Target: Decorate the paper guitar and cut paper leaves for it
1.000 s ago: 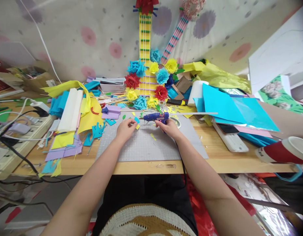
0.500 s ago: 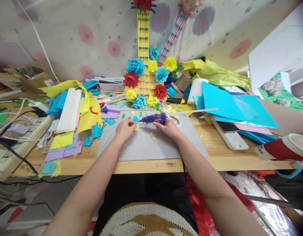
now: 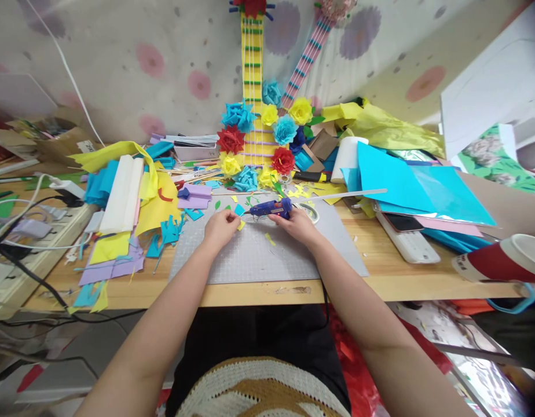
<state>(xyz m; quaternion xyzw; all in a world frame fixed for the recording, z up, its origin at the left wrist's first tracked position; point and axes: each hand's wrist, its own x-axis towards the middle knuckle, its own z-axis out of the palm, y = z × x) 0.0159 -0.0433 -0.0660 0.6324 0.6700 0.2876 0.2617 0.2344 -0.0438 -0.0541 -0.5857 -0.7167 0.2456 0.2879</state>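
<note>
A blue hot glue gun (image 3: 267,208) is gripped in my right hand (image 3: 300,225), its nozzle pointing left and a long white glue stick (image 3: 350,195) jutting out of its back. My left hand (image 3: 221,227) is pinched just left of the nozzle; what its fingertips hold is too small and hidden to make out. Close by those fingertips show a small blue paper piece (image 3: 239,210) and a yellow one (image 3: 241,225). Both hands are above a grey cutting mat (image 3: 267,266). A white tape roll (image 3: 311,213) lies behind my right hand.
A yellow paper guitar (image 3: 252,87) with paper flowers stands at the back. Rolled crepe paper (image 3: 124,194) and a power strip (image 3: 37,255) are on the left. Blue sheets (image 3: 393,179), a phone (image 3: 402,223) and a red-and-white cup (image 3: 502,258) are on the right.
Both hands and the glue gun hold nearly the same position. Only a slight shift of the camera view shows.
</note>
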